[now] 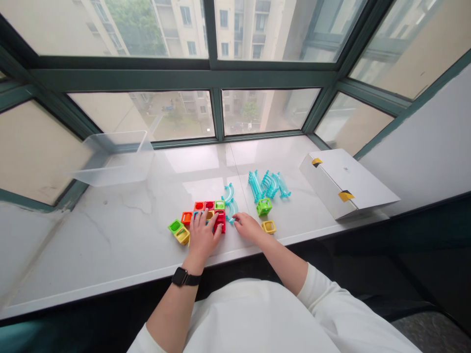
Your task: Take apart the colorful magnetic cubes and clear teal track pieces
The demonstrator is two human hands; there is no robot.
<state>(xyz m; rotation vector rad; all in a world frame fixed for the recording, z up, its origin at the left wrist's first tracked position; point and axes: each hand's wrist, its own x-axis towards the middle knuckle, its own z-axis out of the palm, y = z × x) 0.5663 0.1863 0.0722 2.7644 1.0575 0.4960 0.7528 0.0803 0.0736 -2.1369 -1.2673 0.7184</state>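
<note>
My left hand (203,236) lies over a cluster of colourful square building blocks (209,205), its fingers spread on top and its thumb by a red block (222,215). The fingers cover part of the cluster. To its right, my right hand (248,228) has its fingertips closed on the lower end of a translucent blue curved track piece (232,210). Another blue curved piece (228,191) lies just beyond it. An orange block (186,218), a green block (175,226) and a yellow block (182,236) lie left of the cluster.
Several blue track pieces (271,184) lie farther right. A green block (264,207) and a yellow block (269,227) sit near my right forearm. A clear plastic bin (121,169) stands back left, a white box (346,181) at right. Windows border the white sill (128,235).
</note>
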